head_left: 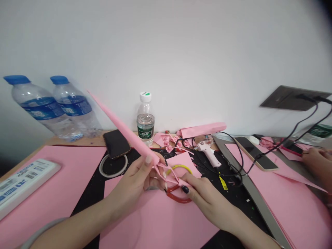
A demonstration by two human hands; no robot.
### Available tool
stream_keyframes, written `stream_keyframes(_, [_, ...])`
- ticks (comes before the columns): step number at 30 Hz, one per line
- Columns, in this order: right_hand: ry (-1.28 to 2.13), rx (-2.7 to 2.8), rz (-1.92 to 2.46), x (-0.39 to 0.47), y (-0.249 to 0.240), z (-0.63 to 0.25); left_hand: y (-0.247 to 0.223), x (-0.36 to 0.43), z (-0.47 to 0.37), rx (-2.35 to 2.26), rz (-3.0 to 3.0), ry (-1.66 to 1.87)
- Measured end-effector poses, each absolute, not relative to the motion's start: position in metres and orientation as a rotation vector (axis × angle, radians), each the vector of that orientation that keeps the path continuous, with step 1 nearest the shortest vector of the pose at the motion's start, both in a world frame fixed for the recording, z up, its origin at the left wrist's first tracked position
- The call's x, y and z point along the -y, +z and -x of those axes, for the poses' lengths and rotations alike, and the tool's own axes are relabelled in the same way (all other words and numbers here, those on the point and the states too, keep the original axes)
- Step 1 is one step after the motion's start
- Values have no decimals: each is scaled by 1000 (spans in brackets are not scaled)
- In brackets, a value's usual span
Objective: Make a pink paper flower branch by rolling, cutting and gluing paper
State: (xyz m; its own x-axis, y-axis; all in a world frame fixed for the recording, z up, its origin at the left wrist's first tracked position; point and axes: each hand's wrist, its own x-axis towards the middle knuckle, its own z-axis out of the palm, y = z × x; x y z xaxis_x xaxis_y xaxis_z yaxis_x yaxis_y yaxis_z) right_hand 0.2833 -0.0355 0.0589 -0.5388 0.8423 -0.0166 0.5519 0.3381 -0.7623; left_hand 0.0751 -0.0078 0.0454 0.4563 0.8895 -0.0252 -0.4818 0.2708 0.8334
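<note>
A long, thin cone of rolled pink paper [129, 136] slants up and to the left, its narrow tip pointing toward the wall. My left hand [145, 173] is closed around its wider lower end. From that end several folded pink strips [168, 174] stick out to the right. My right hand [197, 192] pinches the end of these strips between thumb and fingers. Behind and below the hands show a red loop [178, 200] and a yellow loop [183, 166], which look like scissors handles; their blades are hidden. Beneath lies a pink paper sheet [155, 224].
Behind stand a small water bottle [145, 121] and two large bottles [75, 107] at left. A phone [116, 143] overlaps a tape roll [103, 169]. A corded pink glue gun [209, 154] lies near paper flowers [168, 143]. Another person's hand [317, 160] is at far right.
</note>
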Motion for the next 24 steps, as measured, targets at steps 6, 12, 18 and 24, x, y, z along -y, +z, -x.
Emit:
stream_keyframes(6, [1008, 2266, 1278, 37, 56, -281, 40, 7, -75, -693, -919, 978])
stream_keyframes(12, [1082, 2183, 1268, 35, 62, -277, 38, 3, -74, -699, -936, 1005])
stream_keyframes(18, [1291, 1989, 1298, 42, 63, -262, 49, 11, -75, -899, -1038, 1098])
stream_keyframes(24, [1253, 2095, 1302, 48, 67, -256, 68, 10, -61, -1055, -1235, 1204])
